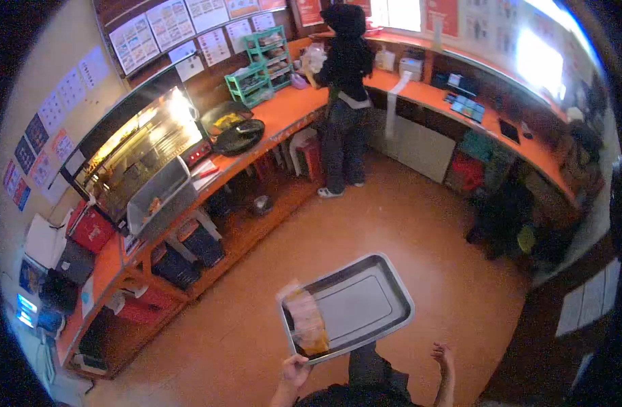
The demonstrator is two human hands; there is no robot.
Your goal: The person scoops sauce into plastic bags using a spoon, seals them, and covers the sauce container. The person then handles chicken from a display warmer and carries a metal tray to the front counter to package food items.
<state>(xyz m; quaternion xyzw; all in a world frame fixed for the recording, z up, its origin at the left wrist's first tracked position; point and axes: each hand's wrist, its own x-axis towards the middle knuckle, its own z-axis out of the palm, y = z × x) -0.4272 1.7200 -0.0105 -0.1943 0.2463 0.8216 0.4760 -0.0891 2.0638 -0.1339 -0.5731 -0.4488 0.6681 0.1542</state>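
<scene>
A grey metal tray is held out over the floor, tilted. My left hand grips its near left corner, fingers wrapped on the rim. At the tray's left end lies a clear wrapped package with pinkish and orange contents, partly over the rim. The rest of the tray's bottom is bare. To the right of the tray, my right hand is apart from it, fingers spread and holding nothing.
An orange counter runs along the left and back, bearing a lit display warmer, a grey bin, a black round pan and green racks. A person in dark clothes stands at the back corner.
</scene>
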